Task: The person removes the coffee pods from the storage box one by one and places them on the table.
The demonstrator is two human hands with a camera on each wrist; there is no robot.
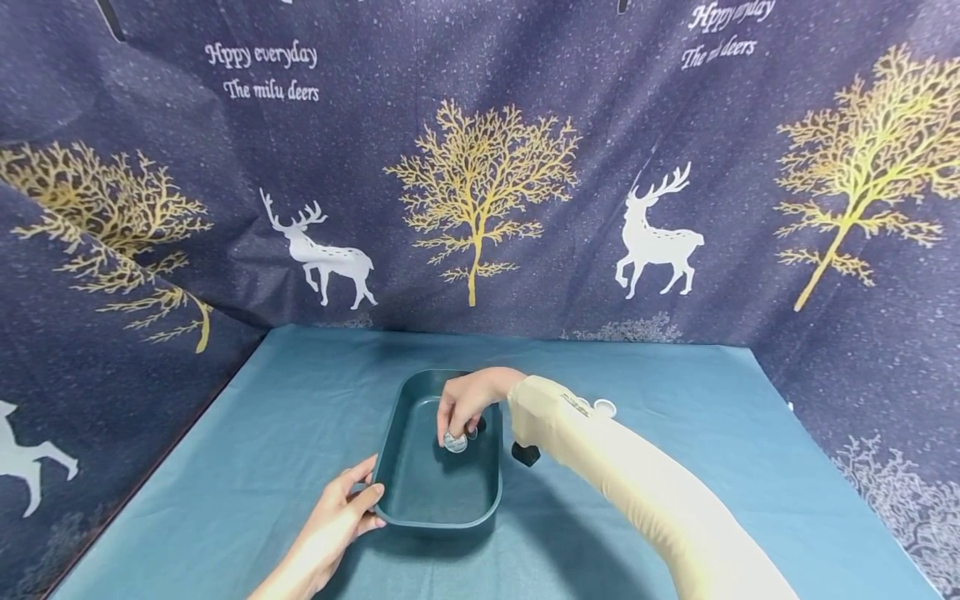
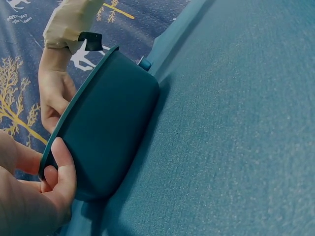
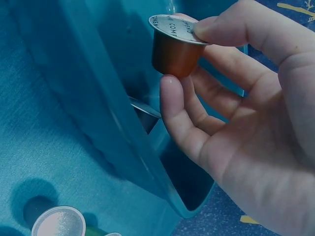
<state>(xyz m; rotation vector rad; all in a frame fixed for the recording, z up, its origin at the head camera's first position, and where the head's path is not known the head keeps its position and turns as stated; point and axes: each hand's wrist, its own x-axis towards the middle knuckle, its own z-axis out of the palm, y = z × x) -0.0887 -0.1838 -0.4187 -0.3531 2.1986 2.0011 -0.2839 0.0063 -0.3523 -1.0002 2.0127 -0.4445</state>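
Note:
A deep teal plastic tub (image 1: 427, 496) stands on the cloth. My left hand (image 1: 337, 510) grips its near left rim, with the thumb over the edge and fingers at the outer wall, as the left wrist view (image 2: 56, 164) shows. Inside the tub, my right hand (image 1: 471, 398) pinches a coffee capsule (image 3: 177, 51) between thumb and fingers. This capsule has an orange-brown body and a silver printed lid, held facing up. Behind the fingertips, a dark capsule (image 3: 147, 115) with a silver rim lies in the tub, partly hidden by its wall.
Right of the tub, pale-lidded capsules (image 1: 604, 408) rest on the blue tablecloth (image 1: 675, 417), partly hidden by the right sleeve. A silver-lidded capsule (image 3: 59, 223) shows close to the tub's outer wall. A dark printed curtain (image 1: 510, 317) hangs behind the table.

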